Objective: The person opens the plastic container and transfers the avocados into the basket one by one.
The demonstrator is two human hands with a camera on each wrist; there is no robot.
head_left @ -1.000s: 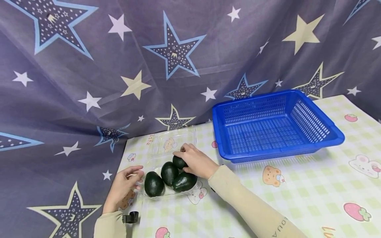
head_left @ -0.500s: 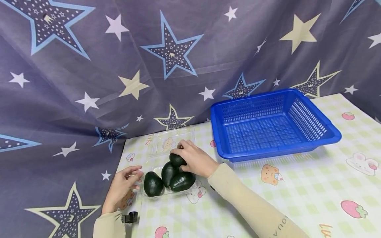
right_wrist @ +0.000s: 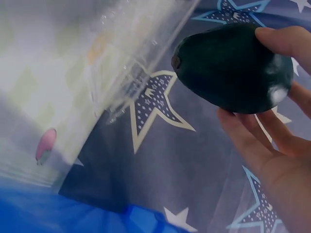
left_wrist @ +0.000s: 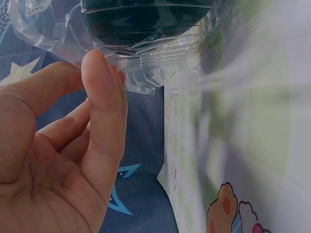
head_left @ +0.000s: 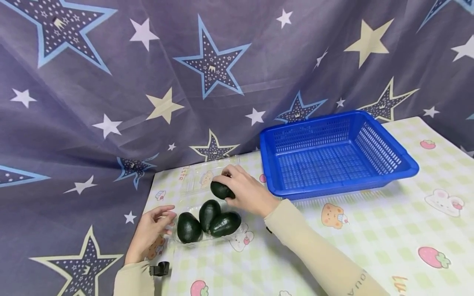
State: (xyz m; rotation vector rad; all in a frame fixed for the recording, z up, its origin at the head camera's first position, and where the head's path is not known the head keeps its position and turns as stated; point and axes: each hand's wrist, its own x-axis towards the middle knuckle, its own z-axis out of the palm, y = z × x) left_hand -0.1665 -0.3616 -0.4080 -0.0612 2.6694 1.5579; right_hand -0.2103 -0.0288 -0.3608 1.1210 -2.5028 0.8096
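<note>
My right hand (head_left: pixel 246 191) grips a dark green avocado (right_wrist: pixel 233 70) between thumb and fingers, raised above the far side of a clear plastic clamshell box (head_left: pixel 198 244). Inside the box lie three more avocados: a left one (head_left: pixel 189 228), a middle one (head_left: pixel 209 215) and a right one (head_left: pixel 225 224). At the box's left end, my left hand (head_left: pixel 152 230) pinches the rim with thumb and fingertips, as the left wrist view shows. One avocado (left_wrist: pixel 146 22) appears through the clear wall there. The clear lid (head_left: pixel 192 181) lies open behind the box.
A blue perforated basket (head_left: pixel 272 164) stands to the right of the box, at the back of the table. A checked, cartoon-printed cloth (head_left: pixel 296 246) covers the table. Behind it hangs a star-patterned curtain (head_left: pixel 207 115).
My right hand has lifted its avocado up and away from the other avocados in the box. The left hand stays at the box's left end. The view has shifted slightly.
</note>
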